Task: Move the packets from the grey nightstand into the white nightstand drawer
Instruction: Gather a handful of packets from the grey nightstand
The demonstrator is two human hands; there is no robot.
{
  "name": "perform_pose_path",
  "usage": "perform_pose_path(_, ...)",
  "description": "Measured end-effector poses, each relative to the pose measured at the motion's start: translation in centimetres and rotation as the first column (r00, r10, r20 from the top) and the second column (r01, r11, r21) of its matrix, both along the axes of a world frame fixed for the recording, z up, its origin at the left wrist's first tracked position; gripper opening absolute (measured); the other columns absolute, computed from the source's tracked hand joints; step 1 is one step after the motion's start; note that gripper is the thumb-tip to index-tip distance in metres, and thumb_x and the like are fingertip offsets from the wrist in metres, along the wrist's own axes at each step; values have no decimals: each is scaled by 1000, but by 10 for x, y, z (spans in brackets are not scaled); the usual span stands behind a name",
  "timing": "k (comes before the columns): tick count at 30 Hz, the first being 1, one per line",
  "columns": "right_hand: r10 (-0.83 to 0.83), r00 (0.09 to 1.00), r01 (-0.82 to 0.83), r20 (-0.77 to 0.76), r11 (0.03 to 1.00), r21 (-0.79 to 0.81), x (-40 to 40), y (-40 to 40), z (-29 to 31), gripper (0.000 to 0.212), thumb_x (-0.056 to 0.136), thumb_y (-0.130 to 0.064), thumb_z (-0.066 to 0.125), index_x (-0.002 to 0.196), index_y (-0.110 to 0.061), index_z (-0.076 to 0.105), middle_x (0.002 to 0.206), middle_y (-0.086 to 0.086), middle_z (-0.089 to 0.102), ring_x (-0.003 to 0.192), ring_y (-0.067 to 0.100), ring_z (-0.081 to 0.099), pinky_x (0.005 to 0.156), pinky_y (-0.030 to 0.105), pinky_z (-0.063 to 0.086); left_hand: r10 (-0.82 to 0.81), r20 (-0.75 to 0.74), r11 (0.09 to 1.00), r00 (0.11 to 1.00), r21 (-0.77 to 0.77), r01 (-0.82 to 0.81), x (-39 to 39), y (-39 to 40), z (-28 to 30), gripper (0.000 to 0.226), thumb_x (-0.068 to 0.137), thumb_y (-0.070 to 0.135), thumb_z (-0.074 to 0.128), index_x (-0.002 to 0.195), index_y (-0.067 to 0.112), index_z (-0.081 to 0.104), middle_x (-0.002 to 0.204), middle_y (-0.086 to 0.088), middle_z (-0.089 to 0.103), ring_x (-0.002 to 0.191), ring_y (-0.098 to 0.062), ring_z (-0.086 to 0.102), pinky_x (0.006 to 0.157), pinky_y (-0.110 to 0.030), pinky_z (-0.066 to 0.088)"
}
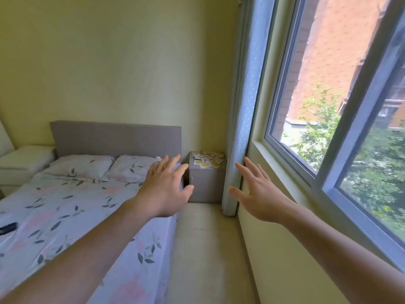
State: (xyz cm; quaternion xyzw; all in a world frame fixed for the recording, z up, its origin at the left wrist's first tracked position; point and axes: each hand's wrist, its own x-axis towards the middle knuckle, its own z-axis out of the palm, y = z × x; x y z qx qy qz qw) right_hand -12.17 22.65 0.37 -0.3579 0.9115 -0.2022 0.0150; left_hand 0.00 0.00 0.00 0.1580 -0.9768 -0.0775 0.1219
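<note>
A grey nightstand [207,185] stands in the far corner between the bed and the curtain. On its top lies a loose pile of several white and yellow packets [207,160]. My left hand [165,189] is stretched out in front of me with fingers spread, holding nothing, well short of the nightstand. My right hand [255,194] is likewise held out with straight spread fingers, empty, near the curtain. A white nightstand [24,163] sits at the far left, beyond the bed; no open drawer shows on it.
A bed [76,211] with a floral sheet and two pillows fills the left side, with a dark object [7,228] lying on it. A narrow floor strip [203,249] runs between bed and window wall. A pale curtain [241,150] hangs beside the large window [339,106].
</note>
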Motion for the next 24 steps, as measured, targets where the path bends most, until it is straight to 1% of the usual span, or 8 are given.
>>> perform_pose_path(4,21,999,-20,33,1000,-11,-44,-8,-14,75,102,-55,45,163,-38,6,170,-16,-12,157,13,-13,129,39,5,14,17,1000,1000,21,-14,-29,-14,-7,66,102,53,39,161,29,22,171,6,1,157,-20,-5,127,-40,0)
perform_pose_path(8,72,996,-71,52,997,-24,-94,-46,-28,74,102,-54,47,162,-39,8,170,-18,-11,158,12,-11,128,38,7,44,6,999,999,9,-44,-67,-46,-18,64,102,51,40,160,30,23,170,9,4,157,-16,-3,126,-36,1)
perform_pose_path(12,107,993,-106,48,994,-28,-150,-94,-38,73,102,-52,48,163,-38,8,170,-18,-9,157,9,-9,129,37,9,39,28,998,999,46,-41,-123,-93,-34,62,103,50,39,160,29,25,169,8,13,155,-15,10,125,-34,8)
perform_pose_path(15,87,995,-86,58,996,-21,-195,-135,-43,72,103,-50,49,163,-37,10,170,-17,-7,158,10,-7,129,36,8,15,24,997,1000,74,-17,-173,-134,-44,59,104,48,40,158,29,30,168,9,16,154,-14,13,124,-34,11)
perform_pose_path(19,50,995,-46,81,997,-55,-250,-183,-49,71,102,-48,50,162,-36,14,171,-15,-4,158,11,-3,128,35,8,-34,58,994,998,102,28,-236,-185,-54,59,103,48,40,158,29,30,168,8,15,155,-14,12,124,-34,11)
perform_pose_path(24,5,994,3,110,998,-68,-321,-215,-59,71,102,-51,49,162,-39,13,170,-16,-4,158,10,-4,128,33,9,-78,90,990,993,123,67,-325,-228,-57,59,102,49,41,157,29,30,169,6,13,155,-16,10,127,-36,10)
